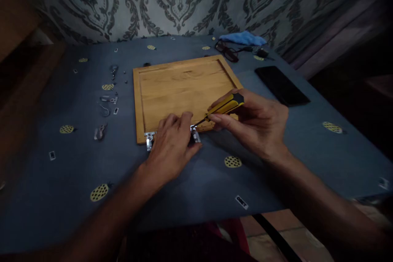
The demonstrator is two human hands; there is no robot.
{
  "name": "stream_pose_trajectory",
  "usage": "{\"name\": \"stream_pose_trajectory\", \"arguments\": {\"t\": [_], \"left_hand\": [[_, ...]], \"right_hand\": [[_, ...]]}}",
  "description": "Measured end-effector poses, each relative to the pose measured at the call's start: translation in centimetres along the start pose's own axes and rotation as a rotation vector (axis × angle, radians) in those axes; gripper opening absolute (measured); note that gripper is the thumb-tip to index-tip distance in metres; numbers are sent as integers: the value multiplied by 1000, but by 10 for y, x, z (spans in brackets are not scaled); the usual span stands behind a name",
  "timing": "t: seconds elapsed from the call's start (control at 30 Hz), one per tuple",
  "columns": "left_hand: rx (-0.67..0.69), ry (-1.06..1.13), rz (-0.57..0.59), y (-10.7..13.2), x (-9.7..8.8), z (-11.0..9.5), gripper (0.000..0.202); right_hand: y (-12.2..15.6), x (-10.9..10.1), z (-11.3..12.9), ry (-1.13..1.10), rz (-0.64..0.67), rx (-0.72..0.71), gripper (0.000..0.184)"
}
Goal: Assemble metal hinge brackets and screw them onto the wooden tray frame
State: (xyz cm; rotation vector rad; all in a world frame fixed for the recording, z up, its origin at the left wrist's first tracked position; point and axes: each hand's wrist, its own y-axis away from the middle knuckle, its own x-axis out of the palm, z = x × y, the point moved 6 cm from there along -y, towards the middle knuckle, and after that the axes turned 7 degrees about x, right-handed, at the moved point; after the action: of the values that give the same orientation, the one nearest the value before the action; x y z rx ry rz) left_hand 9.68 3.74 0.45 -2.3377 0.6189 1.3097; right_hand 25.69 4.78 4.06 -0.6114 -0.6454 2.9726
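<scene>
A wooden cabinet door panel (181, 90) lies flat on the blue patterned tablecloth (61, 180). A metal hinge (150, 138) sits at its near edge. My left hand (172, 143) presses down on the hinge, fingers curled over it. My right hand (254, 125) grips a yellow-and-black screwdriver (225, 105), whose tip points down-left at the hinge beside my left fingers.
Several small metal parts and screws (106, 104) lie scattered left of the panel. A black phone (281, 86) rests to the right. Dark-framed glasses (227, 51) and a blue cloth (242, 37) lie at the back, near the patterned wall. The table's near edge is close to me.
</scene>
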Motion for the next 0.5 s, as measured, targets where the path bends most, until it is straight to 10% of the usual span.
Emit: {"name": "stream_pose_trajectory", "arguments": {"t": [0.5], "left_hand": [[-34,15,55,-1,-1,-1,53]], "right_hand": [[0,3,1,-22,-20,-16,32]]}}
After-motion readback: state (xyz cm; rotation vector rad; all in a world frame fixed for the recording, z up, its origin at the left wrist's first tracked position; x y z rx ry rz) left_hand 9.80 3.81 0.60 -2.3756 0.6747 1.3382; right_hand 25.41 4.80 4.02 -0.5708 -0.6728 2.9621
